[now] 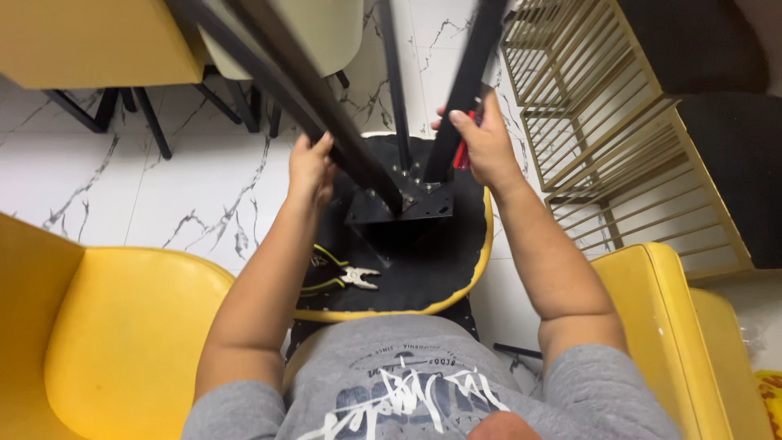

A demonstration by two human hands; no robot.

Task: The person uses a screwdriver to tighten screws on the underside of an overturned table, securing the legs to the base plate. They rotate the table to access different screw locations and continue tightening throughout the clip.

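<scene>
An upturned yellow chair with a black underside rests against my lap, its black metal legs rising from a square mounting plate toward the camera. My left hand grips one black leg just above the plate. My right hand holds a red-handled tool against another leg, near the plate's far side. Pliers with black and yellow handles lie on the black underside by my left forearm.
Yellow chair seats stand at the left and right. More chairs with black legs are at the back left. A gold wire rack lies at the right on the white marble floor.
</scene>
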